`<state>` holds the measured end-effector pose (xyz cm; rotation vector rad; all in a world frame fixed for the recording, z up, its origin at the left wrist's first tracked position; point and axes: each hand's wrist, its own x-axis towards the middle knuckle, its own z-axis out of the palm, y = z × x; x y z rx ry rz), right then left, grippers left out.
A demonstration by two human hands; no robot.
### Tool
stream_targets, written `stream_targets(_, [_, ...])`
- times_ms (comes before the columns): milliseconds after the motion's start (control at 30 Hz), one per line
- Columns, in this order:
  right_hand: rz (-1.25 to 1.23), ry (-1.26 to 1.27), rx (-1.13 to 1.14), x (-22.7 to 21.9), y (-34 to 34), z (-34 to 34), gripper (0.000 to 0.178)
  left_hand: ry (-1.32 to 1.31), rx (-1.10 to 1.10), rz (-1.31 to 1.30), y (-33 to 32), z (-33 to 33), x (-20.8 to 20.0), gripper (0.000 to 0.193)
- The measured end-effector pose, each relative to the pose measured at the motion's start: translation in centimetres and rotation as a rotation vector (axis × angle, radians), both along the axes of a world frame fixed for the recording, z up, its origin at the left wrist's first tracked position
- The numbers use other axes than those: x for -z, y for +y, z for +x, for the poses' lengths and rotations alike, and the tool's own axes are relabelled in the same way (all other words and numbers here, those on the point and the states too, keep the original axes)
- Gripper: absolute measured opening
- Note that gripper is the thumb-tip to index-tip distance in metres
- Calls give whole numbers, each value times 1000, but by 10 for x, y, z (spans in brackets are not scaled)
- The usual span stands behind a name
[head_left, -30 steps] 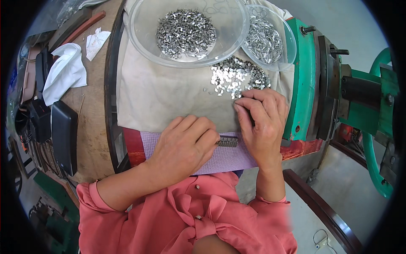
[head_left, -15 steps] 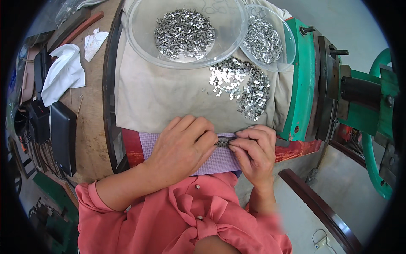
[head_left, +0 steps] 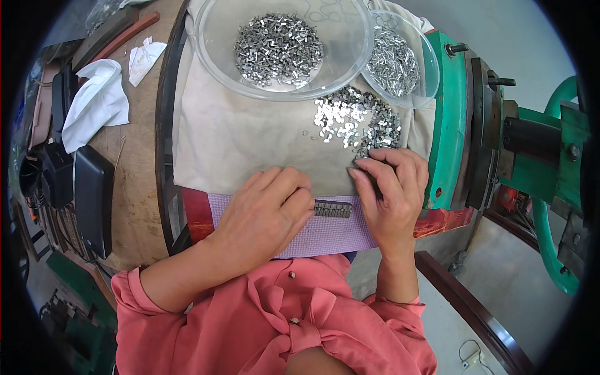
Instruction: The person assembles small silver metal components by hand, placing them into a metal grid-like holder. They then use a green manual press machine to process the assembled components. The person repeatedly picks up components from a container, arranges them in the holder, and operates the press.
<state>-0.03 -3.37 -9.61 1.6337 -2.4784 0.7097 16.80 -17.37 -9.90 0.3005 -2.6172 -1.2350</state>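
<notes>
My left hand grips one end of a dark metal bar with a row of notches, its fingers closed round it. The bar's other end sticks out to the right above a lilac woven cloth. My right hand is at the near edge of a heap of small, flat, shiny metal pieces. Its fingers are bent, with thumb and forefinger slightly apart, and no piece shows between them. The right hand covers the nearest part of the heap.
Behind the heap stand a large clear plastic bowl of small metal parts and a smaller clear bowl of thin metal pins. A green machine borders the beige cloth on the right. On the left are white tissue and a black case.
My right hand has left the notched bar and moved up and right to the heap. More of the bar shows now. The left hand keeps its hold, shifted slightly left.
</notes>
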Motion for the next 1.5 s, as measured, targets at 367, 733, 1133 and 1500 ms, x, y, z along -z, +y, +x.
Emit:
stream_targets(367, [36, -46, -48, -5, -4, -5, 21, -26, 51, 55, -6, 3, -3, 26])
stream_targets(733, [21, -70, 33, -15, 8, -6, 22, -13, 37, 25, -6, 3, -2, 20])
stream_targets(1133, [59, 4, 11, -8, 1, -1, 21, -22, 39, 1, -4, 4, -3, 25])
stream_targets(1500, [57, -90, -27, -8, -7, 1, 20, -84, 87, 12, -21, 9, -13, 29])
